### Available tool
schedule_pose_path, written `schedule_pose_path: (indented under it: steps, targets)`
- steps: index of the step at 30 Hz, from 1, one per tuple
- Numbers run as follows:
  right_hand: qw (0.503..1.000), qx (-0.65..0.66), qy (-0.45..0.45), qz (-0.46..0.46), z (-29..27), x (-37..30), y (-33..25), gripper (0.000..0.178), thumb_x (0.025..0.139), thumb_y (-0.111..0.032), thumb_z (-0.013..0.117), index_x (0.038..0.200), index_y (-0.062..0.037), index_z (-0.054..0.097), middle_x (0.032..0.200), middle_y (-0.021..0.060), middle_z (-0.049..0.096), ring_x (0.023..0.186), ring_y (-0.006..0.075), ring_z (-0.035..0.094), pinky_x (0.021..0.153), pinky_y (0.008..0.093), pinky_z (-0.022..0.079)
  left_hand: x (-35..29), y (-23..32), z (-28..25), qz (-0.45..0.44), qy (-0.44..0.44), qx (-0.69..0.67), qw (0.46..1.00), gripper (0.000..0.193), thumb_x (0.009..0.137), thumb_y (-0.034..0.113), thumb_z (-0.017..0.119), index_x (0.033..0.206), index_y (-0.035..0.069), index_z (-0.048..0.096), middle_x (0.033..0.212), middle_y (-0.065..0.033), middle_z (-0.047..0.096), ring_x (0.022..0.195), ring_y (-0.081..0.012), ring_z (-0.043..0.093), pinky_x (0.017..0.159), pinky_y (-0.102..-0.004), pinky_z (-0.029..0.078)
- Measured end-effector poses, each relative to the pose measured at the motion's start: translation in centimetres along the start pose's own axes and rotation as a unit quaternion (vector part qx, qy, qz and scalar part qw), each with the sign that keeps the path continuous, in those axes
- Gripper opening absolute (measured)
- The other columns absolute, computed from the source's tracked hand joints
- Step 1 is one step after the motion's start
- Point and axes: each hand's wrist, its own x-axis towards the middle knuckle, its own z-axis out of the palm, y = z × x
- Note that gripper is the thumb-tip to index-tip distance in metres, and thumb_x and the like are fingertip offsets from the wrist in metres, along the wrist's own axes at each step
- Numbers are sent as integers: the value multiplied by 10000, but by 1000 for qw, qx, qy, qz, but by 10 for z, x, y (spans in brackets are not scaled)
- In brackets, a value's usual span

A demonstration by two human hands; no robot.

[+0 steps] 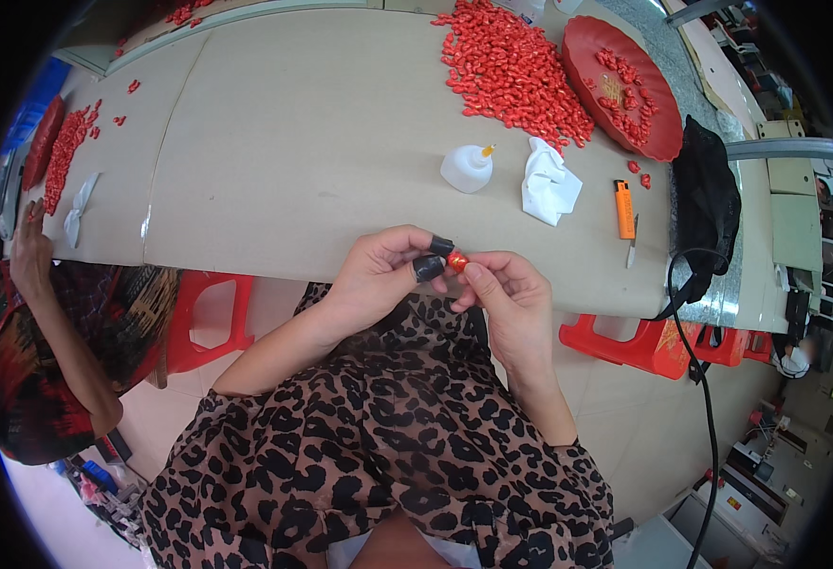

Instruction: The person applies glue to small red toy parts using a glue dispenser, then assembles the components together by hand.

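Between my two hands, just past the table's front edge, is a small shiny red piece (457, 261) with gold-coloured marks. My left hand (381, 270) pinches it from one side, with black covers on the thumb and a fingertip. From the other side, the bare thumb and fingers of my right hand (507, 289) close on it too. A white squeeze bottle (467, 169) with a yellowish tip stands beyond my hands. Beside it lies a crumpled white tissue (549, 182). Farther off, a big pile of small red pieces (511, 71) is spread on the table.
A red scalloped tray (658, 119) holding more red pieces sits at the far right. An orange lighter (623, 209), a small blade (633, 245) and a black bag (706, 180) lie nearer. At left, a co-worker's hand (32, 251) rests by another red pile (64, 156).
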Motion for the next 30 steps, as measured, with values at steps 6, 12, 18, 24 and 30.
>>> schedule_pose_path:
  steps: [6, 12, 18, 24, 30]
  targets:
    - [994, -79, -18, -71, 1, -3, 5, 115, 787, 0, 519, 895, 42, 525, 795, 83, 583, 697, 101, 554, 621, 200, 463, 1, 1, 1, 14, 7, -2, 1000, 109, 772, -42, 495, 874, -16, 526, 950, -110, 546, 809, -141, 554, 744, -255, 457]
    - [994, -96, -20, -52, -3, -2, 4, 113, 779, 10, 527, 889, 36, 519, 835, 71, 583, 701, 90, 550, 626, 188, 454, 2, 1, 1, 38, -3, -2, 999, 128, 776, -49, 486, 896, -22, 523, 948, -98, 550, 842, -129, 547, 776, -250, 443]
    - [997, -71, -18, -39, 1, 0, 2, 142, 777, 8, 531, 911, 44, 504, 859, 85, 580, 730, 101, 561, 628, 191, 456, 2, 0, -1, 22, -1, -7, 1000, 166, 783, -64, 455, 932, -27, 518, 916, -75, 572, 839, -113, 551, 774, -232, 441]
    - [996, -75, -31, -40, 2, 2, -3, 192, 780, 9, 523, 965, 51, 492, 875, 95, 578, 776, 116, 570, 631, 195, 459, 2, -1, -4, 0, 0, -17, 1000, 202, 779, -86, 425, 956, -26, 502, 902, -81, 579, 829, -130, 563, 761, -234, 448]
    - [994, -89, -38, -42, 2, 3, -3, 197, 787, 1, 516, 976, 54, 491, 874, 94, 580, 771, 113, 569, 630, 195, 458, 3, -2, -4, 6, -2, -28, 1000, 194, 781, -80, 424, 951, -26, 500, 900, -87, 578, 819, -134, 567, 756, -242, 452]
